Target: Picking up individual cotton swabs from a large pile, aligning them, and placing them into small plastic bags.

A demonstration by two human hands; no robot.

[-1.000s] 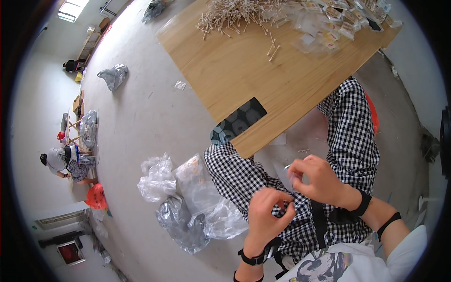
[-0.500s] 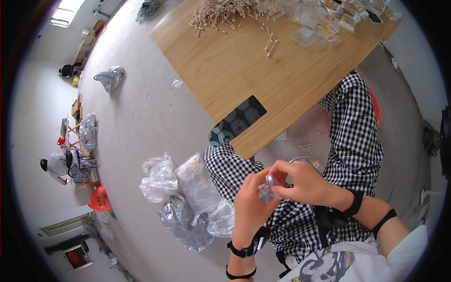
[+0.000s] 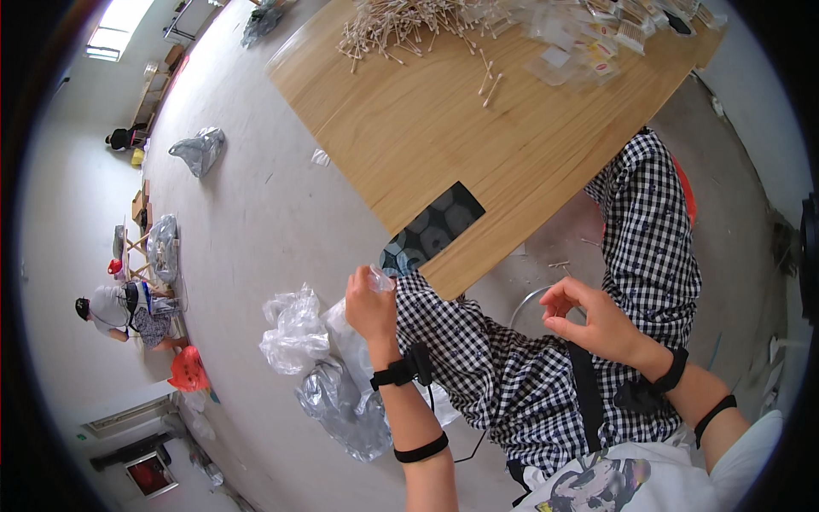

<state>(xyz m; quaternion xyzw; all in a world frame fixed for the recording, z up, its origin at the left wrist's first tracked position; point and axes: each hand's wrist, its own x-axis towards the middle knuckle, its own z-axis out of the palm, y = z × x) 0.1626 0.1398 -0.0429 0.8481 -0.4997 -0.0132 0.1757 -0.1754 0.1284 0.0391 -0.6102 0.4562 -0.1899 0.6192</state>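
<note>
My left hand [image 3: 370,309] is closed round a crumpled piece of clear plastic [image 3: 381,278], which sticks out past the fingers. It is beside the near left corner of the wooden table, over the heap of plastic bags on the floor. My right hand [image 3: 590,321] hovers above my lap, fingers loosely curled and apart from the thumb, with nothing visible in it. On the table [image 3: 409,145] lies a large pile of cotton swabs [image 3: 409,26], with a few strays nearer me. Small clear packets [image 3: 597,51] are heaped to the right of the pile.
A dark patterned flat piece [image 3: 439,224] lies at the table's near corner. Clear bags [image 3: 294,328] and a grey bag [image 3: 345,414] rest on the floor at left. Another grey bag [image 3: 198,151] is farther off. A person [image 3: 128,311] sits at the far left beside a red bag [image 3: 188,369].
My hands were together over my lap, both on the clear plastic. Now they are apart: the left has moved left with the plastic, while the right has let go and shifted right.
</note>
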